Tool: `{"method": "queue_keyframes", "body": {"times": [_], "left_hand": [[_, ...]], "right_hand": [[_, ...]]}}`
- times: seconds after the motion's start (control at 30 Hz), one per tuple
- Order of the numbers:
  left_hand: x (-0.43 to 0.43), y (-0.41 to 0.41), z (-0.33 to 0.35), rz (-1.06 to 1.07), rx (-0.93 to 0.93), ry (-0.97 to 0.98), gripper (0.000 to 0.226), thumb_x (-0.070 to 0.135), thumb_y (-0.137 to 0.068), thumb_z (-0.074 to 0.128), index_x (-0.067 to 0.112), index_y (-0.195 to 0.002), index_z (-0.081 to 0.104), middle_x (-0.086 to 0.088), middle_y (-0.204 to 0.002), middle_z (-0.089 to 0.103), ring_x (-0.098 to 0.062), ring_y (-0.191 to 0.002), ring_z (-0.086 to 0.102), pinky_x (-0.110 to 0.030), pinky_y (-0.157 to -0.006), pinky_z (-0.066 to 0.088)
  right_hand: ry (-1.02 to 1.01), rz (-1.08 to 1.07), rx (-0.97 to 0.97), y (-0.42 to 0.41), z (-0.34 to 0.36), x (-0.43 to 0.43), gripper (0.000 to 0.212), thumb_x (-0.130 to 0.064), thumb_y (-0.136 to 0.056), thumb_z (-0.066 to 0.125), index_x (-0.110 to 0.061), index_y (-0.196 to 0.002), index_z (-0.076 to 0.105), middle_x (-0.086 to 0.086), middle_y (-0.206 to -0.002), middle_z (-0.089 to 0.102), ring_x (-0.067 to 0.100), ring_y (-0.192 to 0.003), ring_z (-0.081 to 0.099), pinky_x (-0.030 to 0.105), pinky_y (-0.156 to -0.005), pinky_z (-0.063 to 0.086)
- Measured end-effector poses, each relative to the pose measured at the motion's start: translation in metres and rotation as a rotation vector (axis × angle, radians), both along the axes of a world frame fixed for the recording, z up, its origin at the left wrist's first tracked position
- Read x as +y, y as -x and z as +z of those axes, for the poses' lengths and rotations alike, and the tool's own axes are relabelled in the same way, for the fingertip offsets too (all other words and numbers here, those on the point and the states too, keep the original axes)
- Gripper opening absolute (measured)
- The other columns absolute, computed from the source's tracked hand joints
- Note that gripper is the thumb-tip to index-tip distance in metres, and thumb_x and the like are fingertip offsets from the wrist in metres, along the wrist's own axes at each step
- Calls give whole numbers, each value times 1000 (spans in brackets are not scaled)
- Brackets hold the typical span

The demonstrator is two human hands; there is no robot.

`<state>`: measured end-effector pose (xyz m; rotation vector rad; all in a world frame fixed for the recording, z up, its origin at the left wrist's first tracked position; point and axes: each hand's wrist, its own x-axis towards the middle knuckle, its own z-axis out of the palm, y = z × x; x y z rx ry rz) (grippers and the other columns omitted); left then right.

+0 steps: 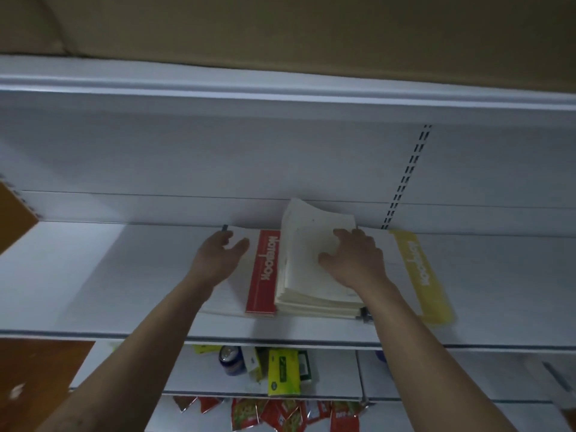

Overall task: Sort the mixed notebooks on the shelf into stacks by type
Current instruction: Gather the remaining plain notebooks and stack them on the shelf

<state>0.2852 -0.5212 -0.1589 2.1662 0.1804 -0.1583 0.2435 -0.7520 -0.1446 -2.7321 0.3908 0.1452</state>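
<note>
Cream notebook stack (314, 275), top cover curling, overlaps a red-spined notebook (261, 272).

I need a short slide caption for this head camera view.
Right hand presses a cream notebook stack beside a red-banded notebook; left hand rests open nearby.

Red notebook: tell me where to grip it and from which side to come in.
Grip the red notebook by its near short edge, coming from the front of the shelf. It lies flat with the cream stack overlapping its right side, so that side is blocked. The left hand hovers open beside it and is probably best placed to slide it out.
</note>
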Motion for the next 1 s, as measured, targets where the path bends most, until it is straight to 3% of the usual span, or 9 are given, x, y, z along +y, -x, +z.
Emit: {"method": "queue_keyframes", "body": {"times": [0.17, 0.3, 0.4, 0.5, 0.63, 0.77, 0.87, 0.93, 1.0], "left_hand": [[46, -14, -21, 39, 231, -112, 71, 38, -90, 64, 0, -143, 39, -18, -143, 47, -34, -127, 48, -36, -100, 40], [55, -26, -32, 37, 391, 132, 61, 35, -82, 73, -4, -124, 53, -20, -118, 60, -34, -104, 58, -45, -89, 52], [58, -35, -29, 10, 460, 266, 46, 29, -81, 75, 0, -112, 56, -17, -102, 63, -29, -87, 61, -36, -69, 52], [62, -41, -25, -12, 549, 364, 24, 21, -84, 73, 4, -94, 60, -12, -81, 61, -23, -69, 57, -29, -58, 46], [70, -48, -27, -32, 604, 555, 30, 10, -84, 71, -3, -110, 64, -15, -92, 67, -28, -75, 62, -34, -62, 51], [71, -47, -32, -74, 619, 645, 25, 5, -87, 66, -4, -110, 61, -15, -93, 66, -27, -76, 62, -34, -60, 51], [78, -47, -37, -60, 555, 625, 22, 1, -84, 69, -9, -102, 62, -15, -87, 66, -27, -69, 62, -29, -49, 54], [94, -50, -43, -12, 523, 648, 15, -1, -83, 70, -10, -94, 64, -17, -86, 67, -27, -69, 64, -28, -48, 58], [119, -53, -46, 22, 500, 662, 9, 0, -84, 69, -7, -88, 65, -17, -88, 68, -27, -70, 65, -29, -53, 59]], "right_hand": [[65, -47, -265, 5, 17, 34, 59, -40, -88, 56, -18, -141, 44, 12, -147, 42, 30, -133, 37, 40, -110, 30], [-84, 186, -544, 32, 31, 109, 34, -23, -90, 56, -13, -121, 62, 9, -117, 63, 26, -106, 57, 32, -86, 44], [-37, 368, -293, 42, 10, 162, 37, -26, -95, 46, -15, -129, 55, 7, -123, 58, 25, -108, 56, 33, -85, 45], [160, 319, 131, 36, -27, 183, 64, -29, -93, 51, -9, -148, 25, 17, -148, 31, 34, -131, 36, 43, -106, 36], [218, 255, 179, 30, -51, 190, 81, -30, -90, 54, -11, -153, 8, 14, -159, 12, 32, -141, 18, 44, -115, 22], [164, 236, 76, 28, -47, 190, 74, -32, -87, 50, -15, -152, 19, 7, -153, 28, 26, -135, 28, 37, -112, 24], [-13, 155, 12, 21, -44, 186, 57, -32, -84, 52, -20, -140, 48, 2, -140, 48, 24, -128, 42, 30, -106, 34], [-128, 41, -53, 14, -45, 186, 43, -36, -81, 53, -22, -120, 65, 0, -123, 61, 22, -113, 55, 27, -92, 45], [-117, -51, -120, 7, -47, 194, 40, -42, -81, 51, -22, -111, 66, 0, -112, 63, 23, -102, 59, 26, -78, 45]]}}
